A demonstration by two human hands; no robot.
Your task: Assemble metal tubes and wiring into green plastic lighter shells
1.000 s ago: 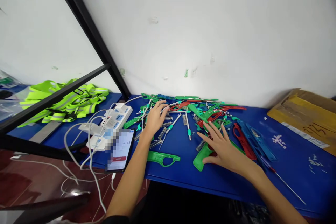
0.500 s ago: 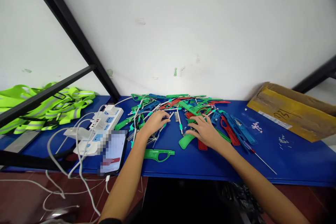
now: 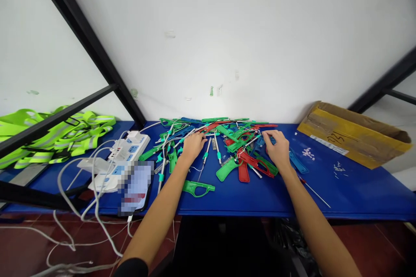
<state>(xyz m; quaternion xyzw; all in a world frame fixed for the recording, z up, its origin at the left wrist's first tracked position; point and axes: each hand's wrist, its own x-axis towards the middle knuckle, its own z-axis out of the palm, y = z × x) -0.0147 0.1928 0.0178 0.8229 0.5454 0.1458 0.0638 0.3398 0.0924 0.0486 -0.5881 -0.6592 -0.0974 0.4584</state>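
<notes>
My left hand [image 3: 194,145] is at the left part of a heap of white wires and thin rods with teal collars. Its fingers are curled, and whatever they hold is hidden. My right hand [image 3: 277,148] is over blue plastic pieces at the heap's right side, thumb and forefinger bent together; what lies between them is too small to make out. Between the hands are a white rod with a teal collar [image 3: 219,154], a green handle piece [image 3: 227,169] and a red handle piece with a loop [image 3: 256,162]. A green looped piece [image 3: 199,188] lies near the front edge.
On the left are a white power strip [image 3: 138,145] with cables, a phone [image 3: 138,188] and reflective yellow straps [image 3: 65,138]. To the right sit a cardboard box [image 3: 354,140], small pale bits [image 3: 307,152] and a thin-shafted tool [image 3: 315,192]. A black frame post [image 3: 87,47] rises at left.
My right hand has moved right, from the green and red handle pieces to the blue ones. A red looped piece now lies in the middle. My left hand has shifted slightly; the view has moved a little.
</notes>
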